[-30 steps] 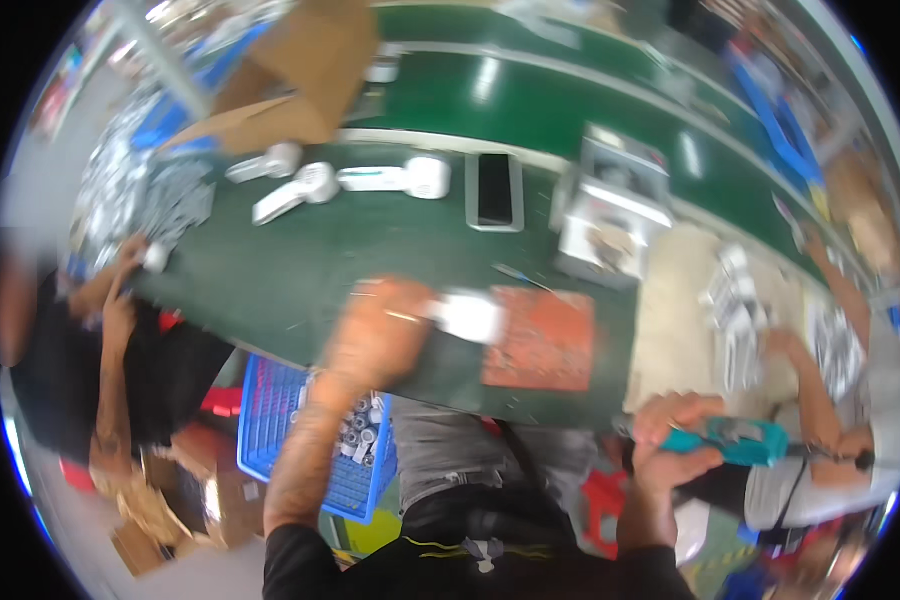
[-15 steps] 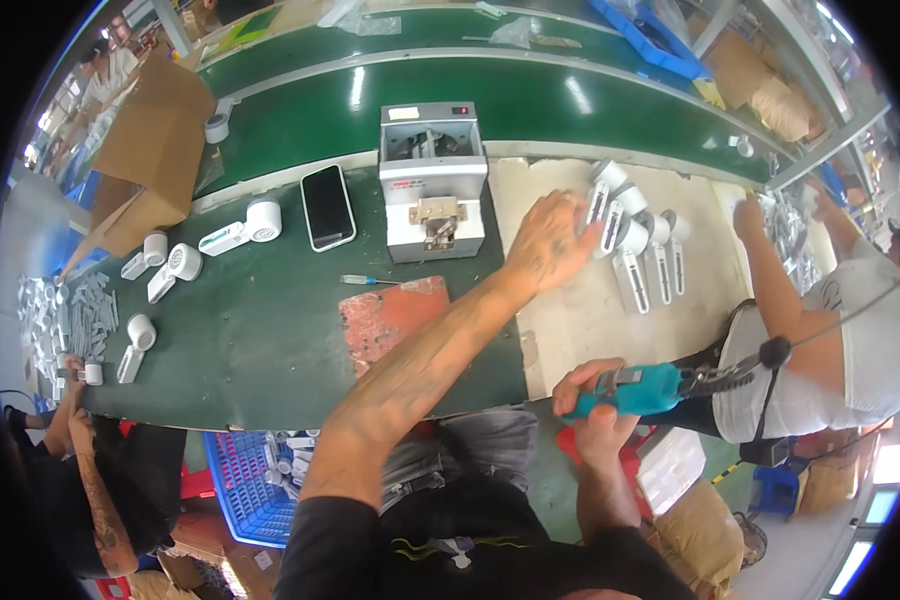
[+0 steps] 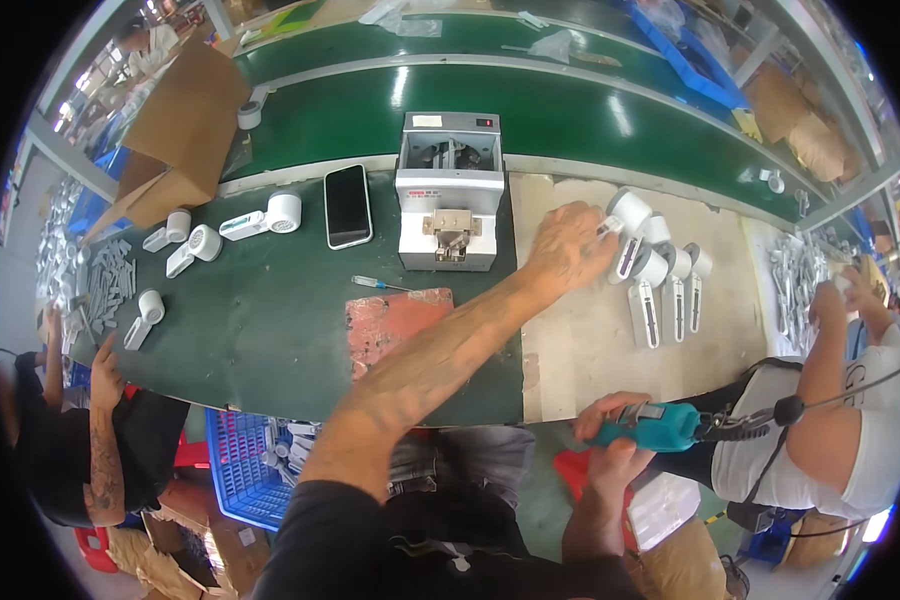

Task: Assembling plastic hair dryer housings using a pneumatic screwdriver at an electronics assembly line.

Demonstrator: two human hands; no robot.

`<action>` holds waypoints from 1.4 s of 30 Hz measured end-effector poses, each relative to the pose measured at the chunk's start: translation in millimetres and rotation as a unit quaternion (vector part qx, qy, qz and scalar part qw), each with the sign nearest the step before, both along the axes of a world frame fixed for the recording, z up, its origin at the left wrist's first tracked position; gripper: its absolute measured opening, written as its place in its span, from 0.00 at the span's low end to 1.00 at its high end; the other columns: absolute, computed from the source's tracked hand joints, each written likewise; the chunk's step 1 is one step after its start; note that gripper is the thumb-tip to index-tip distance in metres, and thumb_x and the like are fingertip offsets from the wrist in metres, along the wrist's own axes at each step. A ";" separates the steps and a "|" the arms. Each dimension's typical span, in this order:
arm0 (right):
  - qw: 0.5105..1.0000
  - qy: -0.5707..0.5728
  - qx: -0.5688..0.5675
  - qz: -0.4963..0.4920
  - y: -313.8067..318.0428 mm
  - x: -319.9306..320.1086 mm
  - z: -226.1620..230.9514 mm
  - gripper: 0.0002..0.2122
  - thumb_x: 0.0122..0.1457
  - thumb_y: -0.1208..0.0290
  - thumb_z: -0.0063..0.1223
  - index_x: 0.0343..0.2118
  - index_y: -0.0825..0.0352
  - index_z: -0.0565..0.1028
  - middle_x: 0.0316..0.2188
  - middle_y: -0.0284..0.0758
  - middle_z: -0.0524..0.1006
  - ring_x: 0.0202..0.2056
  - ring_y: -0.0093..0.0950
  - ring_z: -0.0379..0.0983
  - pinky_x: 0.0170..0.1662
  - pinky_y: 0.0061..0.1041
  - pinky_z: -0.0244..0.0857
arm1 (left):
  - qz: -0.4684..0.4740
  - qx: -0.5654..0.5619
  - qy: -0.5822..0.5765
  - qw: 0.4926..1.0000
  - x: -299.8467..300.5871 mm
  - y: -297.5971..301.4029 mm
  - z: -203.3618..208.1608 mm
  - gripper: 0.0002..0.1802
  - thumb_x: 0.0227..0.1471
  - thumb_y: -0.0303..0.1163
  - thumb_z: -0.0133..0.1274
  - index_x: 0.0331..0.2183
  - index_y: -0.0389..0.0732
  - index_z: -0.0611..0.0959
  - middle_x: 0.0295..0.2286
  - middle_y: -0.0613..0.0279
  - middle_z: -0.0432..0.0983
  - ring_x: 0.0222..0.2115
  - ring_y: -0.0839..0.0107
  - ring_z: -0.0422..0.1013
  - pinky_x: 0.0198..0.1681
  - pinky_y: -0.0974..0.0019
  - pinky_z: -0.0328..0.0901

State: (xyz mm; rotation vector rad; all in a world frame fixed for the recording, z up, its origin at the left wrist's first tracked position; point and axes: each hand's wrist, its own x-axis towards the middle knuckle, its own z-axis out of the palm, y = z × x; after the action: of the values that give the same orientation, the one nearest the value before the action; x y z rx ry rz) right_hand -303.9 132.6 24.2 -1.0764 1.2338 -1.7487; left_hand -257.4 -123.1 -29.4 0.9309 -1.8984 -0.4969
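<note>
My left hand (image 3: 574,243) reaches over the pale board with its fingers closed around the handle of a white round-headed handheld device (image 3: 630,211), leftmost in a cluster. Close beside it lie several more white handheld devices (image 3: 645,312), slotted handles pointing toward me. My fingers partly hide the gripped handle. In my right hand (image 3: 610,445) is a teal electric screwdriver (image 3: 660,427), held level past the bench's front edge, its coiled cord running right. The fingers wrap round the tool's body, and its tip is hidden.
A grey screw feeder (image 3: 450,195) stands mid-bench, a phone (image 3: 348,208) left of it. Nearer lie a small screwdriver (image 3: 375,283) and a worn red pad (image 3: 395,325). More devices (image 3: 270,217) lie left. A blue basket (image 3: 255,470) sits below; co-workers flank me.
The whole view has shifted, moving the bench right and down. My left fingers have closed in on the leftmost device's handle. The teal screwdriver stays in my right hand.
</note>
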 end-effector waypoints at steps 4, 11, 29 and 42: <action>1.000 -0.008 0.003 0.027 -13.5 7.2 -2.1 0.37 0.50 0.36 0.62 0.40 0.74 0.70 0.21 0.34 0.72 0.22 0.25 0.71 0.25 0.23 0.65 | -0.045 0.022 -0.049 0.998 106.1 72.2 46.1 0.13 0.52 0.33 0.59 0.39 0.38 0.84 0.28 0.53 0.77 0.32 0.52 0.76 0.37 0.53 0.69; 0.999 -0.012 -0.022 0.047 -41.6 45.3 -1.5 0.38 0.54 0.28 0.48 0.38 0.69 0.65 0.17 0.31 0.64 0.15 0.23 0.61 0.20 0.24 0.58 | -0.028 0.069 -0.116 0.990 226.5 121.5 32.2 0.15 0.52 0.33 0.60 0.43 0.41 0.81 0.34 0.54 0.74 0.38 0.52 0.72 0.46 0.51 0.66; 0.972 0.024 -0.197 0.123 -227.3 136.0 12.0 0.21 0.64 0.53 0.56 0.37 0.72 0.71 0.21 0.33 0.71 0.22 0.26 0.70 0.26 0.25 0.65 | -0.031 0.026 -0.126 0.991 249.2 113.0 10.5 0.23 0.51 0.44 0.63 0.47 0.45 0.81 0.45 0.64 0.78 0.43 0.62 0.71 0.50 0.58 0.65; 0.989 0.031 -0.066 0.129 -173.9 126.4 19.1 0.32 0.59 0.38 0.55 0.38 0.73 0.69 0.18 0.34 0.67 0.20 0.27 0.66 0.25 0.28 0.63 | -0.028 0.025 -0.134 0.990 248.8 110.0 11.9 0.22 0.50 0.44 0.63 0.45 0.43 0.82 0.42 0.63 0.78 0.42 0.60 0.71 0.48 0.57 0.65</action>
State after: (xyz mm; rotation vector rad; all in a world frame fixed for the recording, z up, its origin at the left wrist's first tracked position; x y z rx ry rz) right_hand -177.5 -41.2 43.4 -1.3142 0.9748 -1.6254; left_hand -8.5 -13.1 -17.5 1.0211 -2.1670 -0.4742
